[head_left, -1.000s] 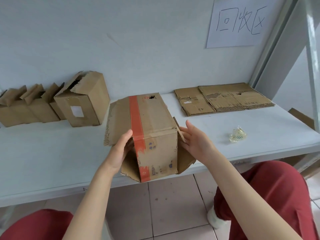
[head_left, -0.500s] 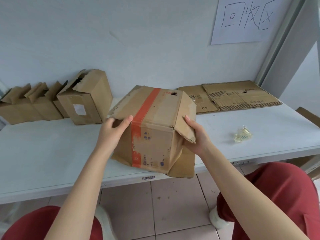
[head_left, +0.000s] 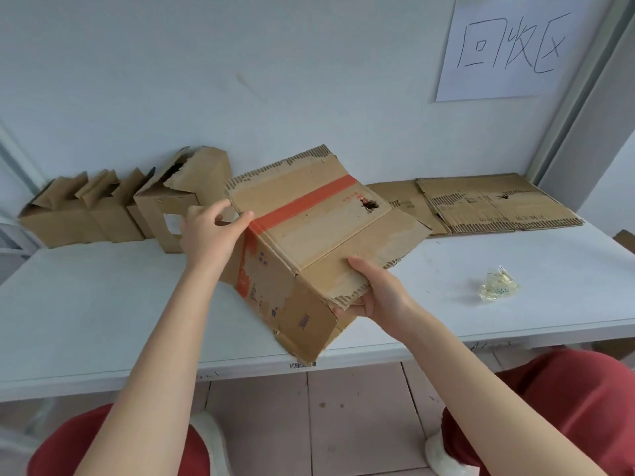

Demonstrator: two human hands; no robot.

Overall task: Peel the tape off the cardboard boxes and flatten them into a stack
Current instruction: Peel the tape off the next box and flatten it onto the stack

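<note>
Both grips clamp taped box (head_left: 309, 242): left hand (head_left: 209, 231), right hand (head_left: 379, 293), right fingertips hidden under flap.

White table (head_left: 103, 304), row of open boxes (head_left: 113, 214) rear left, flattened cardboard (head_left: 481, 204) rear right, crumpled tape wad (head_left: 498, 288)

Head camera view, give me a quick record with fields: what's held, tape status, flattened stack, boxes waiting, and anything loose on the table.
held: cardboard box, left hand at its taped edge, right hand under a flap
tape: red tape on the box
stack: flattened cardboard, back right on the table
waiting: unflattened boxes, back left
loose: clear tape wad
</note>
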